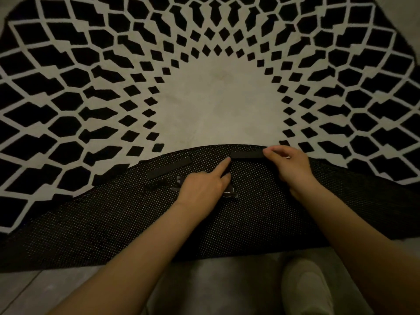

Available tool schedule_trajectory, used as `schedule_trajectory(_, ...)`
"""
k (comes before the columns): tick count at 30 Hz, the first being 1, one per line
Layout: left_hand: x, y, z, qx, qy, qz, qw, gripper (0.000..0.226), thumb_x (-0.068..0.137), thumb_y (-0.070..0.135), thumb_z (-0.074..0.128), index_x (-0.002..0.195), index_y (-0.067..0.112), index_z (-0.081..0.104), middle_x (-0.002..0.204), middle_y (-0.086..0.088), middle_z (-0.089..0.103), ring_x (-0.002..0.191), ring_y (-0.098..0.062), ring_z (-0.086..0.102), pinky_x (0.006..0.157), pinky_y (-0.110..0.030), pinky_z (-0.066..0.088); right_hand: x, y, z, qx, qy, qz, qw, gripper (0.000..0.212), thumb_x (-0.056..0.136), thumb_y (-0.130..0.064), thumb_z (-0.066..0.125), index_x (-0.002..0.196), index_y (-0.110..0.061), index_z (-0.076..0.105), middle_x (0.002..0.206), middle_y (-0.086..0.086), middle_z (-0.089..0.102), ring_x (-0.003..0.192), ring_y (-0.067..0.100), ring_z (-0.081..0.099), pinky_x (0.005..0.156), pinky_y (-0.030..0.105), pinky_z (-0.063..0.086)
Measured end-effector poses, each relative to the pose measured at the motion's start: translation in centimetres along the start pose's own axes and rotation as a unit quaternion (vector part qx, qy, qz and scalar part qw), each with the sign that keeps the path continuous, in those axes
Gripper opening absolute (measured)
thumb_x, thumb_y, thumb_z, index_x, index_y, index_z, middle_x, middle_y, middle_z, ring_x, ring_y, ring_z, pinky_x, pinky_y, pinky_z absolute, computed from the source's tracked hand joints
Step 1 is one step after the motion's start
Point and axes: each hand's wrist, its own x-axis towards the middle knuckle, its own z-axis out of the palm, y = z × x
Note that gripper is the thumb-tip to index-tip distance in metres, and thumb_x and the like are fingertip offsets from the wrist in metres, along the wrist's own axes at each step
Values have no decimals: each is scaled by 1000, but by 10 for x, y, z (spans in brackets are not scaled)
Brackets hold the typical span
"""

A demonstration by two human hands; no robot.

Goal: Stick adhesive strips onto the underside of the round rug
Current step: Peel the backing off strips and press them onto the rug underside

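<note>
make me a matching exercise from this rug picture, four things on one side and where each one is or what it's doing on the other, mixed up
Things:
1. left hand
2. right hand
3. left adhesive strip
4. right adhesive strip

States:
A. lies alone on the dotted backing, touched by neither hand
B. forefinger stretched out to the strip's left end
C. sits along the folded-back rug's edge, between both hands
D. fingertips at the strip's right end

Pairs: 1-B, 2-D, 3-A, 4-C

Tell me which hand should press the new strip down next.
Probably left. The left hand already has its index fingertip at the near end of the new strip, while the right hand pinches the far end, keeping it aligned.
</note>
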Motion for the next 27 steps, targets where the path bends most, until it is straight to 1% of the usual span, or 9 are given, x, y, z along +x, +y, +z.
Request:
schedule_trajectory(4,2,6,2,4,-26,16,1000,59,95,13,47,148,25,24,159,2,-11,94,-22,60,59,-32,38,-3,5,0,5,20,-3,1000,6,86,-23,67,90,-21,70,88,-8,61,79,6,55,65,18,42)
schedule_trajectory(7,2,8,2,3,-34,17,999,61,93,14,50,148,26,26,159,2,-15,91,-21,61,57,-31,37,-2,7,-3,2,26,-6,1000,3,85,-23,67,84,-25,69,88,-7,62,80,6,55,66,18,42)
schedule_trajectory(12,5,12,-2,2,-41,11,999,58,91,14,54,144,26,33,157,3,-20,85,-21,62,53,-31,39,-1,13,-7,-5,33,-4,999,6,85,-22,68,89,-21,71,90,-5,63,82,7,56,75,20,47)
schedule_trajectory(14,4,12,0,5,-48,12,999,62,91,15,55,145,27,30,157,4,-20,85,-21,62,51,-31,38,0,15,-8,-16,32,-2,999,6,84,-23,68,89,-21,71,90,-6,63,83,6,57,76,19,46)
schedule_trajectory(17,4,13,1,10,-54,11,998,63,91,15,55,147,27,28,157,3,-20,84,-21,62,51,-31,39,-1,18,-9,-19,31,-1,999,7,83,-22,69,89,-20,71,89,-7,63,83,4,56,72,15,43)
schedule_trajectory(19,6,15,-1,10,-54,7,998,57,91,14,55,143,24,34,157,2,-20,84,-21,62,51,-30,38,-2,19,-10,-14,32,3,999,7,84,-22,69,90,-21,71,89,-6,62,82,4,56,69,14,42)
schedule_trajectory(22,8,18,-7,10,-57,6,998,41,90,13,56,129,19,47,157,1,-20,84,-21,62,46,-30,33,-3,18,-10,-7,30,8,1000,7,85,-22,68,91,-21,70,88,-7,61,82,4,55,69,15,42)
schedule_trajectory(24,11,20,-11,9,-61,5,998,32,89,11,57,119,17,50,157,0,-20,84,-21,61,49,-32,34,-2,18,-10,-2,33,12,999,5,85,-23,68,89,-22,70,88,-7,62,83,5,56,72,16,44)
schedule_trajectory(27,15,24,-15,12,-63,3,998,30,89,10,56,118,16,50,158,-1,-18,85,-22,61,49,-31,32,-1,17,-9,-1,37,16,999,6,85,-23,68,90,-23,70,88,-7,62,83,5,56,71,16,43)
